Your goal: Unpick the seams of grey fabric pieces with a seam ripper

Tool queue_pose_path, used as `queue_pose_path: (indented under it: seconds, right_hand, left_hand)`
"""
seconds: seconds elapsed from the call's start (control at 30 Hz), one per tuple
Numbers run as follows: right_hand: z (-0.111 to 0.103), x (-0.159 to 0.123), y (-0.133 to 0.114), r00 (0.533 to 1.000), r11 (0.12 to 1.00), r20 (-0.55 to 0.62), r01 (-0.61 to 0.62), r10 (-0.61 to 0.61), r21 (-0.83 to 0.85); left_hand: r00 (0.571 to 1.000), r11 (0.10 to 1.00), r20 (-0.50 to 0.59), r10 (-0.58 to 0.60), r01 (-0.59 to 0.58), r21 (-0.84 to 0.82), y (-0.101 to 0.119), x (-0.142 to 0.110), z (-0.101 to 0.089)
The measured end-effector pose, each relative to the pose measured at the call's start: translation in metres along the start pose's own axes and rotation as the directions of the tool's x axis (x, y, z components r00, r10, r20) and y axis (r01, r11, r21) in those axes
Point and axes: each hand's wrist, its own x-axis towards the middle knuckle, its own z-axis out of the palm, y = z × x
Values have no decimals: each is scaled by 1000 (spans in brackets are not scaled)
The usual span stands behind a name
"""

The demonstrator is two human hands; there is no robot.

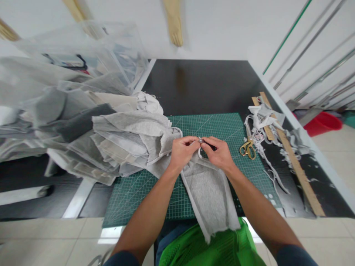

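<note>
Left fingers (190, 139): pinching grey knit fabric (206, 188)
Right fingers (219, 142): gripping small dark tool (212, 146)
Long axis, fabric: bodyward from both, across cutting mat (177, 205)

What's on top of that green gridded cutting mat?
On the mat, gold-handled scissors lie beside white scraps; light grey fabric, held by the left hand, drapes over the near edge. What the fabric covers is hidden.

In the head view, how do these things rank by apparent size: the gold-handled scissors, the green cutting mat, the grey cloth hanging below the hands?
1. Green cutting mat, even partly covered
2. Grey cloth, its hanging part
3. Gold-handled scissors
</note>
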Motion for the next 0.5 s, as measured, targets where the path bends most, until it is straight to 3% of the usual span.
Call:
queue_pose_path:
  seconds: [0.2,0.4,0.5]
  right_hand:
    - [0,1,0,1000,1000,0,0,0,5]
    - [0,1,6,991,990,-85,-92,101,109]
    - [-3,1,5,994,995,-71,-78,82,61]
  left_hand:
    - [1000,1000,3,1,-1,20,0,-1,0]
    - [1000,999,-4,-17,17,37,4,-1,0]
    - [1000,999,-1,-26,26,34,5,0,0]
